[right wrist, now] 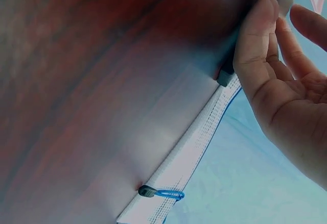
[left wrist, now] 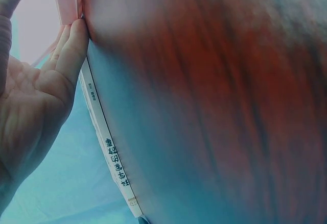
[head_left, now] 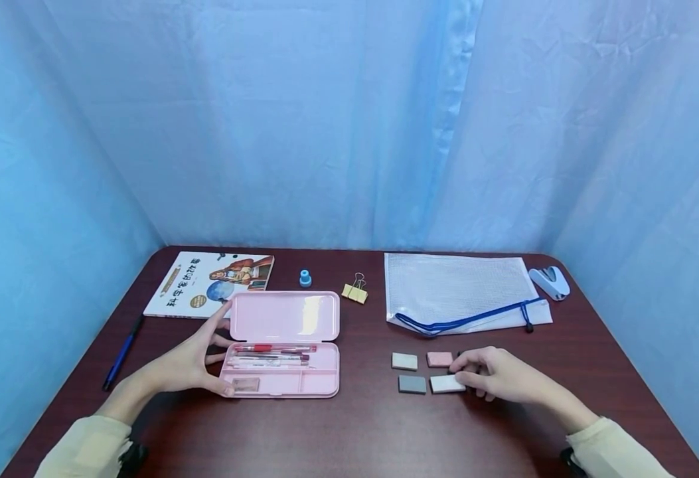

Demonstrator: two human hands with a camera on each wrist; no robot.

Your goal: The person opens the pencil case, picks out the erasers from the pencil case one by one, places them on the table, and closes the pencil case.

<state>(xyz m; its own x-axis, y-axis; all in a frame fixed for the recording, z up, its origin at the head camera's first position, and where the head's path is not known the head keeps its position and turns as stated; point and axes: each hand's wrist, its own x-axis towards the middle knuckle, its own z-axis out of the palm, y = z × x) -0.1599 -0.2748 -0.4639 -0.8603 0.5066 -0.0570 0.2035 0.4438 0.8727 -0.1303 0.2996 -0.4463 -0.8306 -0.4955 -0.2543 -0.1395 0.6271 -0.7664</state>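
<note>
White eraser [head_left: 447, 384] is pinched by right hand [head_left: 498, 376] on the table [head_left: 361, 431], front-right of a group of four: cream eraser [head_left: 405, 361], pink eraser [head_left: 440, 359], grey eraser [head_left: 411, 384] lie untouched beside it. A dark piece is partly hidden behind the fingers. Pink pencil case [head_left: 283, 345] is lying open, well left of the erasers, steadied by left hand [head_left: 190, 362], fingers spread against its left edge. Pens and a sharpener are already inside; no eraser is seen in it. Judged early: erasers are all left outside.
</note>
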